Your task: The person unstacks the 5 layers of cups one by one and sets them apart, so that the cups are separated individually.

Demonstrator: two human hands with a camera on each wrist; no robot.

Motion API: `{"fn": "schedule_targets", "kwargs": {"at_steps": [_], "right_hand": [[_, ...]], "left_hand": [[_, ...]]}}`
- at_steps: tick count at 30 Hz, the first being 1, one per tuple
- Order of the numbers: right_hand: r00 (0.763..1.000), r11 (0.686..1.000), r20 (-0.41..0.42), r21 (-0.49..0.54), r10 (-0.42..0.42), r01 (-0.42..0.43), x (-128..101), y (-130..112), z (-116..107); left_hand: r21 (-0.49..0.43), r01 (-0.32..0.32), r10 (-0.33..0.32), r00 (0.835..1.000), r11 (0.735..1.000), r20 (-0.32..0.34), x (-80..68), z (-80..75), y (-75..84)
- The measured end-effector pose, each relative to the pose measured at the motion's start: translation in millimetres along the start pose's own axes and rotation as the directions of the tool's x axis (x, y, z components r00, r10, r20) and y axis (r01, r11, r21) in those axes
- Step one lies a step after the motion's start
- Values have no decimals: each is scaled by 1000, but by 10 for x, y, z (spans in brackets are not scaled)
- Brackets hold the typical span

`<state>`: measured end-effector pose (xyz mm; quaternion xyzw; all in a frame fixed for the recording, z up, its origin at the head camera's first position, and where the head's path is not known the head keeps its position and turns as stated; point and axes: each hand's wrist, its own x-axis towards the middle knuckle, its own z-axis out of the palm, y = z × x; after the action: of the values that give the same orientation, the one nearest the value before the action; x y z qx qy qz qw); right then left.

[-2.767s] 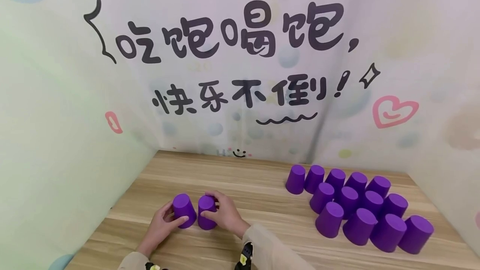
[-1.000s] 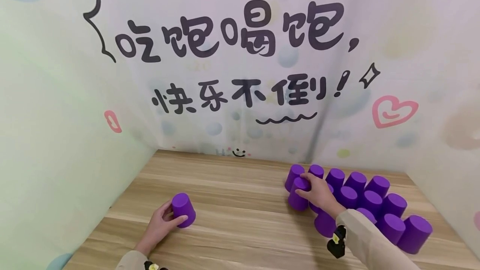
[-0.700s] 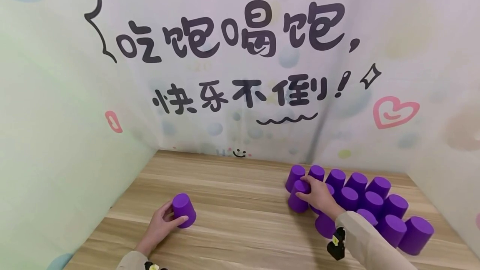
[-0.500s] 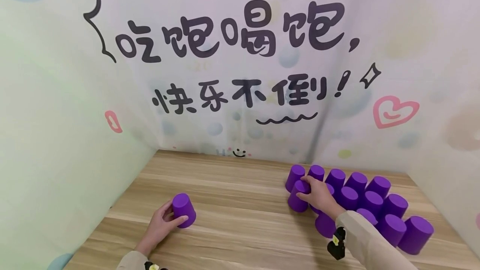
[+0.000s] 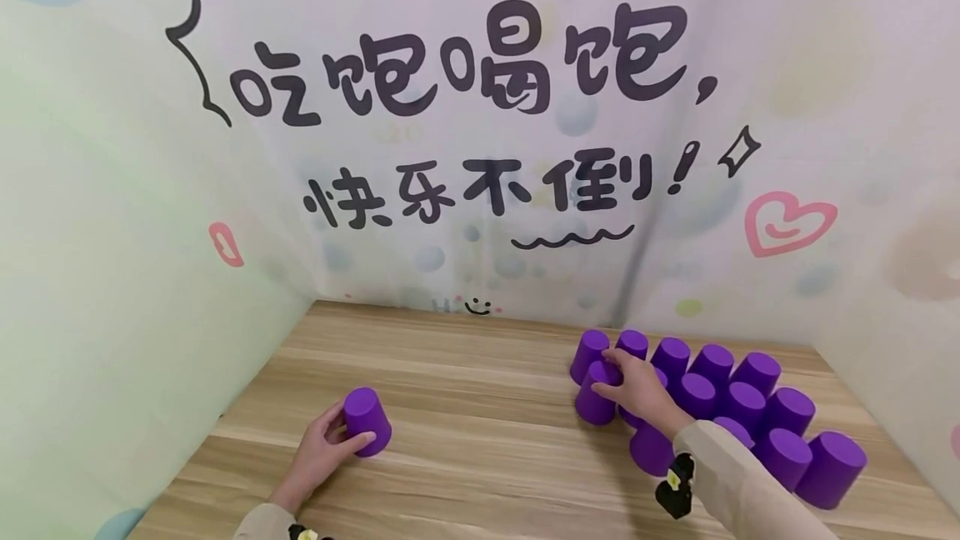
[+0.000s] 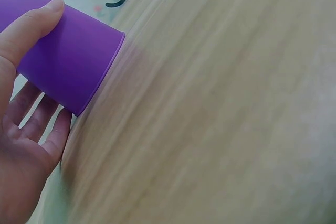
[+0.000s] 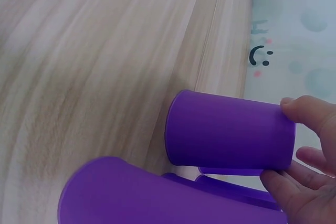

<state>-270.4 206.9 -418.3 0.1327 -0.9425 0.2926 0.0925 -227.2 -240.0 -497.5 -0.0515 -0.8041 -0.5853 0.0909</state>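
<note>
On the left part of the table, my left hand (image 5: pixel 318 450) grips a purple cup (image 5: pixel 366 419) standing upside down, thumb on its near side. The left wrist view shows the thumb across this cup (image 6: pixel 71 53) and its rim by the wood. My right hand (image 5: pixel 643 390) holds another upturned purple cup (image 5: pixel 592 400) by its upper part, at the left side of a cup group. Seen from the right wrist, thumb and fingers pinch this cup (image 7: pixel 226 132) near its closed end. My right hand and sleeve hide parts of several cups behind them.
Several upturned purple cups stand in rows on the right, among them a back-left cup (image 5: pixel 589 355) and a front-right cup (image 5: pixel 831 469). The wood-patterned table (image 5: pixel 465 473) meets a printed backdrop (image 5: pixel 450 273) at the rear.
Since the oldest frame, my right hand has carried its cup from beside the left-hand cup over to the group on the right. Over the last second both hands stay nearly still.
</note>
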Motion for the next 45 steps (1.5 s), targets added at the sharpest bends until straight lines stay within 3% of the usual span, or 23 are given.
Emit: {"fn": "schedule_targets", "kwargs": {"at_steps": [16,37,41,45], "right_hand": [[1000,996,13,88,26,-27,13,-64,-176],[999,993,30,113,17,-21,13,13,-115],[999,994,37,110,8,-12,39,26,-116],[999,995,49,100,3,-8,79,36,-115]], "left_hand": [[6,9,-9,1000,1000,-4,7,23,26],[-5,33,-33,999,999,7,-12,68,112],[-12,22,-22,999,1000,26,-3,151,204],[-37,10,-6,994,999,113,26,307,334]]}}
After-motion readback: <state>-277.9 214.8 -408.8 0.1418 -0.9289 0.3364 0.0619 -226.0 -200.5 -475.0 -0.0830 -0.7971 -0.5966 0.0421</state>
